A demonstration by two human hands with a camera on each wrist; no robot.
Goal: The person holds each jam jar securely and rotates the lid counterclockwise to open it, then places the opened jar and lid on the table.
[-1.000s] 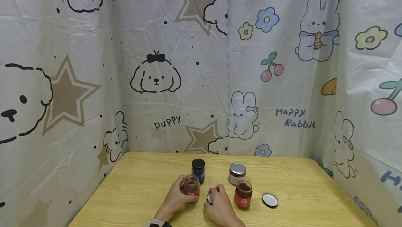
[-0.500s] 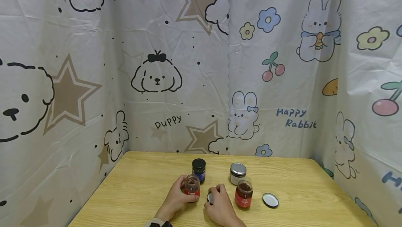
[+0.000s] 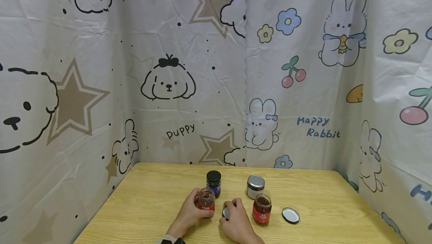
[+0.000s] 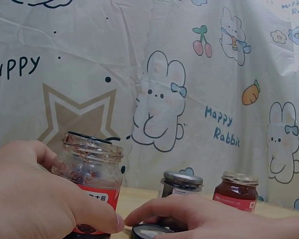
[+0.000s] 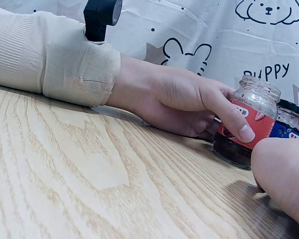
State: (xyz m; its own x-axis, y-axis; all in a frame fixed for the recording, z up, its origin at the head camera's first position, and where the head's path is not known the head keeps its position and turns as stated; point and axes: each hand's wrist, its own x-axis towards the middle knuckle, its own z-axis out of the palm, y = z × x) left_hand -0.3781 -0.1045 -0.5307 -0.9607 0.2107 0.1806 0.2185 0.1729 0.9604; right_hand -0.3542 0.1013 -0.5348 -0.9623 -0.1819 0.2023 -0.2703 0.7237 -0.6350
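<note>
My left hand (image 3: 187,213) grips an uncapped glass jar (image 3: 207,196) with a red label, thumb across its front. Dark residue clings to the upper glass in the left wrist view, with more dark contents low in the jar. In the right wrist view the jar's base meets the tabletop. To its right, my right hand (image 3: 237,222) holds a round lid (image 3: 225,213) low over the table; its pale face and dark rim show in the left wrist view (image 4: 152,231). Part of that lid is hidden by the fingers.
A second uncapped jar (image 3: 261,214), red-labelled with dark red contents, stands right of my right hand. Beside it lies a loose lid (image 3: 290,215), pale face up. Behind stand a black-capped jar (image 3: 213,179) with a blue label and a silver-lidded jar (image 3: 255,188). Printed curtains (image 3: 202,109) enclose the table.
</note>
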